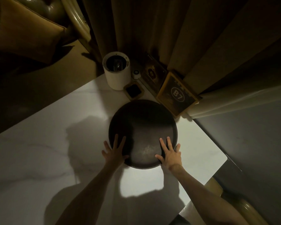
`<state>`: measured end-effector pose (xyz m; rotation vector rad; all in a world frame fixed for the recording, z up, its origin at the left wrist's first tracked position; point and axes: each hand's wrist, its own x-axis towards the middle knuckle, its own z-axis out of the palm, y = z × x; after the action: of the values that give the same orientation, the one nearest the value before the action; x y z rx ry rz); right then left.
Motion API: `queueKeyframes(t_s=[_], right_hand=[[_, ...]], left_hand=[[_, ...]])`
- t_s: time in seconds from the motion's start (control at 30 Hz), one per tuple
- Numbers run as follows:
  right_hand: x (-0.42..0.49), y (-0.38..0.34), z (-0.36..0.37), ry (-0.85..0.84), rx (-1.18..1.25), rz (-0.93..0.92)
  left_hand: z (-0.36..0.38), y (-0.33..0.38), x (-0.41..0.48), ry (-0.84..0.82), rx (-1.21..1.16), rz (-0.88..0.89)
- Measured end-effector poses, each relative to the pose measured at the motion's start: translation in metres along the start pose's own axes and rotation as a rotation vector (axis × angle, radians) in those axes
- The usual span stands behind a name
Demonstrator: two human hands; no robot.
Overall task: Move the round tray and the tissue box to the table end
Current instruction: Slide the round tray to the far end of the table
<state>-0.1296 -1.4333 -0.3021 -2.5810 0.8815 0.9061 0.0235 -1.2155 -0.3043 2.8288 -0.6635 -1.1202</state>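
Your left hand (114, 151) covers part of the round tray's (143, 127) near-left rim, and your right hand (169, 155) hides part of the tray floor. Deep shadow swallows the tray's far half. Inside the white cylinder (116, 71) you see only darkness. The small print on the B7 sign (177, 95) is too small to read. The bench (39, 159) runs off the lower and left edges.
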Motion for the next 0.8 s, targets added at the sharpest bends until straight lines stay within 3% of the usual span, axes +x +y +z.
queueKeyframes(t_s=[0.57, 0.67, 0.8], right_hand=[[0.004, 0.008, -0.023, -0.035, 0.158, -0.009], [-0.003, 0.011, -0.036, 0.062, 0.245, -0.007], [-0.027, 0.003, -0.046, 0.276, 0.244, 0.047]], left_hand=[[-0.027, -0.012, 0.005, -0.098, 0.033, 0.056], [-0.039, -0.016, -0.004, -0.036, 0.048, 0.073], [-0.055, -0.014, -0.035, 0.169, -0.035, 0.066]])
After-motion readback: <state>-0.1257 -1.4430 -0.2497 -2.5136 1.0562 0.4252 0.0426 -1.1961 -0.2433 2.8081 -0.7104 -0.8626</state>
